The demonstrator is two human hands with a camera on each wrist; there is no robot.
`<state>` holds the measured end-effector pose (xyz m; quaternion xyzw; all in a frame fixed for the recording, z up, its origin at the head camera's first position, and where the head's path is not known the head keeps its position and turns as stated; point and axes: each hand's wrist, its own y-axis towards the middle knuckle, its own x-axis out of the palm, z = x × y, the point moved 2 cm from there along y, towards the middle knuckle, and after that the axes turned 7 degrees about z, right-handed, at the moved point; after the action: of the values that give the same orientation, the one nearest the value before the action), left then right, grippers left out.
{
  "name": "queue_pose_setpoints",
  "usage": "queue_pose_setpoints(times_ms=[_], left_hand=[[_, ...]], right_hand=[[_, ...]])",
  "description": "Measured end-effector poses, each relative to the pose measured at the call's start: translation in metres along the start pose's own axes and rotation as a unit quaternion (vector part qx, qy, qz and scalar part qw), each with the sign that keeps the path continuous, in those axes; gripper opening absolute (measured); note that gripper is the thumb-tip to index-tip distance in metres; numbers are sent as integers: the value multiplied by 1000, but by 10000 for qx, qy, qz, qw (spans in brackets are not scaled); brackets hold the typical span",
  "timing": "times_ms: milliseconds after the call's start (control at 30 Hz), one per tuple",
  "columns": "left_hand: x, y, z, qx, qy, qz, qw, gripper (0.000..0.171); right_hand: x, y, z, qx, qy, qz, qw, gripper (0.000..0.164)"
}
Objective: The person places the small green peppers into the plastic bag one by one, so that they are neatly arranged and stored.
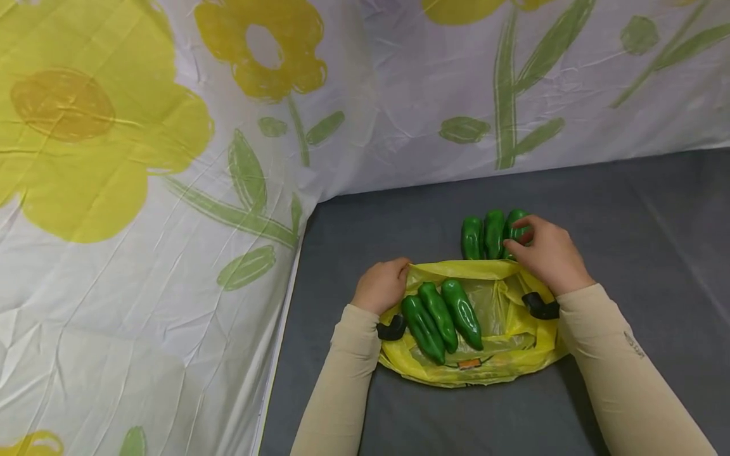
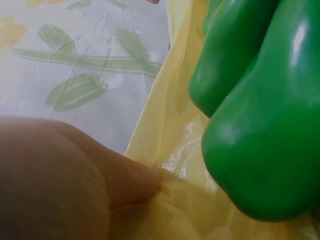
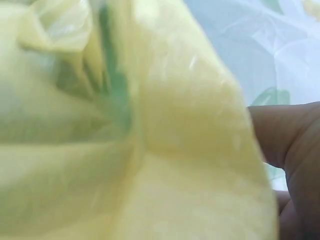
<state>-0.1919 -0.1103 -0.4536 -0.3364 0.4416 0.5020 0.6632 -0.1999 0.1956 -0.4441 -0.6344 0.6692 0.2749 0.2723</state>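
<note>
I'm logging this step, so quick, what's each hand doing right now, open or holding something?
Left hand: closed, holding the yellow bag by its edge.
Right hand: open, thumb and finger parted at the rightmost pepper beyond the bag; contact unclear.

Soft light, blurry right-wrist view

Worn on the head, 1 camera looks forward and down from above the near side, taking in the left hand and right hand from well back. The left-wrist camera faces the far side from close beside the green peppers; the right-wrist camera, also facing far, sits so close that the yellow bag fills most of its frame, blurred. All 3 share the bag and the flowered cloth beyond; head and left-wrist views share the left hand.
</note>
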Motion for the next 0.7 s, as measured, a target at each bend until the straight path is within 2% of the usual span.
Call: queue_pose_setpoints(times_ms=[167,367,500,700], left_hand=[[1,-1,0,21,21,59,10000,34],[5,-5,-1,-13,56,125,9999,34],[5,-5,0,47,80,165,9998,34],[3,-1,3,122,202,192,9995,33]], right_hand=[[0,5,9,191,2,-91,9998,77],[7,10,17,377,-14,-474,9982,92],[10,11,21,518,-23,-631,9967,95],[12,11,25,557,69,-495,9972,97]])
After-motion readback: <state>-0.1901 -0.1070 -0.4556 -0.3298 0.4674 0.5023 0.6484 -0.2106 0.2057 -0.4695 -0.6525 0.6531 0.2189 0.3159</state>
